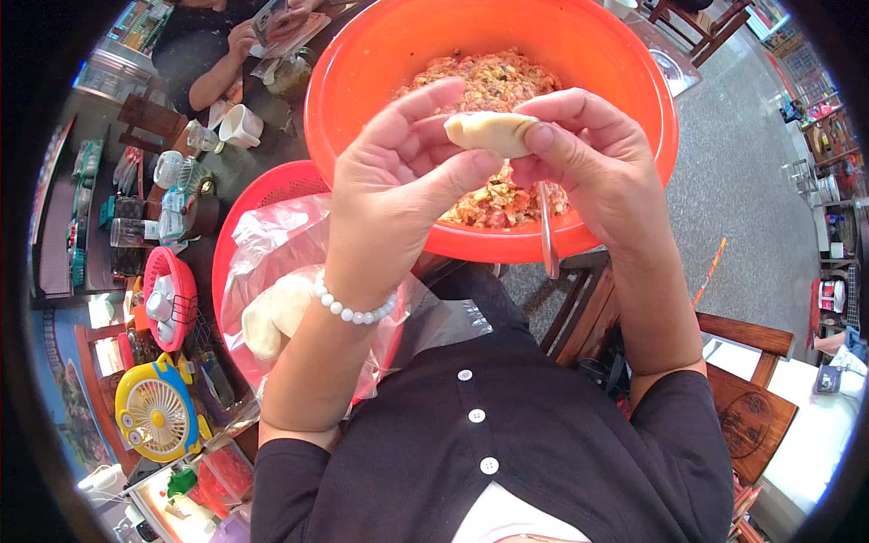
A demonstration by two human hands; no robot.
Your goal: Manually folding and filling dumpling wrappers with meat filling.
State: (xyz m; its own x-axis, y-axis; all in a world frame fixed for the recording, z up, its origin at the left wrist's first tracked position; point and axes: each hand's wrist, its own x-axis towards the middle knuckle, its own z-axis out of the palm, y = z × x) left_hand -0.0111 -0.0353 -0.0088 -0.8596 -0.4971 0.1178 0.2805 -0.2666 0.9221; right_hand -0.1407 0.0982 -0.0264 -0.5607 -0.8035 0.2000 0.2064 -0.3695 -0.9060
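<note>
My left hand [407, 166], with a white bead bracelet at the wrist, supports one end of a pale folded dumpling [490, 133] between thumb and fingers. At its other end, the thumb and fingers of my right hand [590, 153] pinch the dough edge. Both hands are above a large orange plastic basin [489, 246]. Chopped filling [485, 71] lies inside the basin, partly hidden by my hands. A metal spoon handle [548, 237] leans over the near rim. Left of my left forearm, pale dough pieces [278, 315] rest on clear plastic film [271, 237] in a red basket [224, 265].
A person's arm [217, 78] and hands hold a package at the upper left. A white cup [241, 126], glass jars [129, 232] and a pink basket of cups [151, 271] stand at left. Nearby is a yellow fan [157, 417]. A wooden chair [753, 414] stands at right.
</note>
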